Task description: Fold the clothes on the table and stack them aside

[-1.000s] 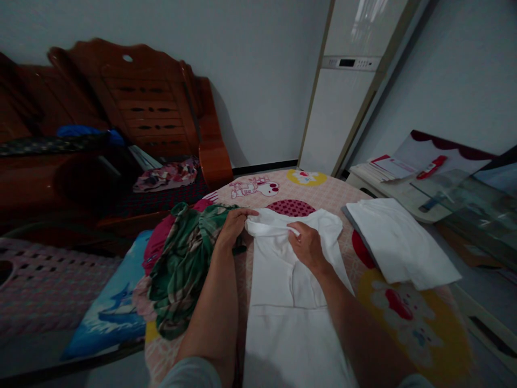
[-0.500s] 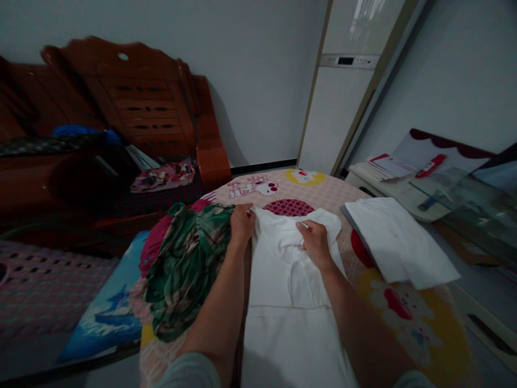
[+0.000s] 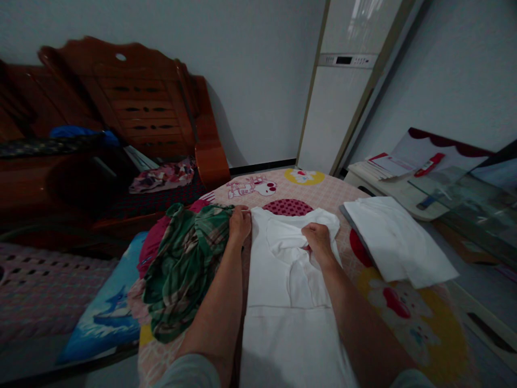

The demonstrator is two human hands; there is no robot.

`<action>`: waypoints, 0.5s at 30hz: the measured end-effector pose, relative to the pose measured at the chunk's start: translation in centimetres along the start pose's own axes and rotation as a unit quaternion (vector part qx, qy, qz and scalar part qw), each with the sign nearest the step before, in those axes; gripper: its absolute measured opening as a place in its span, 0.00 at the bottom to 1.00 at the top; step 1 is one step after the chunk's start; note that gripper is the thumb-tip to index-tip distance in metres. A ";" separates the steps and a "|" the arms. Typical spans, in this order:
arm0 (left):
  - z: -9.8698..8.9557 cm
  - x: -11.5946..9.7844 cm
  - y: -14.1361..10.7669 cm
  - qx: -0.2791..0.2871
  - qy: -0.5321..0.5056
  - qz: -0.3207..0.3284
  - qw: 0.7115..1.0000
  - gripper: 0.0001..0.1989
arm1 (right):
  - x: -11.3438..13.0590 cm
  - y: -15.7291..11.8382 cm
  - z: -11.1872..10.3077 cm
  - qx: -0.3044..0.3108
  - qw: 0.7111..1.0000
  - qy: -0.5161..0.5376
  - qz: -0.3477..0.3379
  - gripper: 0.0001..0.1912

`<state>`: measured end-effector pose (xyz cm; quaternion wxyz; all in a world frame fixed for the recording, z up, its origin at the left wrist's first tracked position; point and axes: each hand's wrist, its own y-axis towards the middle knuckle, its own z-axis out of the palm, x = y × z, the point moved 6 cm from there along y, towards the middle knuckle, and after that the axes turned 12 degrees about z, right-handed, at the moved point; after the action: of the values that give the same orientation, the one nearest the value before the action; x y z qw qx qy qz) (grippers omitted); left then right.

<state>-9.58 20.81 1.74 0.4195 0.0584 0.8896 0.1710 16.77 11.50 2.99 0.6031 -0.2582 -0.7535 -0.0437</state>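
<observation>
A white shirt [image 3: 269, 285] lies lengthwise before me on the table, its neck end pointing away and its cloth rumpled around the neckline. My left hand [image 3: 240, 223] is closed at the shirt's far left corner, seemingly pinching the edge there. Closer to the right shoulder, my right hand [image 3: 317, 238] has its fingers curled onto the cloth, which stretches in folds toward it. Left of my left forearm lies a loose heap with a green plaid garment [image 3: 183, 280] on top and magenta cloth [image 3: 153, 245] beneath. To the right rests a folded white garment stack [image 3: 398, 240].
A patterned tablecloth [image 3: 335, 188] covers the round table. Beyond it stand a wooden bench [image 3: 141, 97] at left and a tall white cabinet-like unit [image 3: 325, 108]. Glass shelving [image 3: 476, 199] and a side stand with papers [image 3: 388, 167] are at right.
My right hand has shifted slightly right, drawing the neckline cloth into tighter folds. My left hand stays at the far left corner, and the other clothes lie as before.
</observation>
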 end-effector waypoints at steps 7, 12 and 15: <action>0.8 -0.6 -0.2 0.021 -0.026 0.021 0.999 0.18 | -0.5 1.0 -0.1 -0.025 0.997 -0.070 -0.035 0.08; 1.4 -1.3 -0.1 0.062 -0.048 0.091 0.993 0.17 | -0.9 1.4 -0.1 -0.018 0.997 -0.073 -0.024 0.09; 1.9 -1.6 -0.1 0.126 -0.021 0.125 0.984 0.21 | -0.8 1.3 0.0 -0.008 0.998 -0.065 -0.019 0.09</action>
<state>-7.08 20.80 1.75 0.4025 0.2253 0.8807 0.1077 17.49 12.34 1.89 0.5502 -0.2508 -0.7952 -0.0442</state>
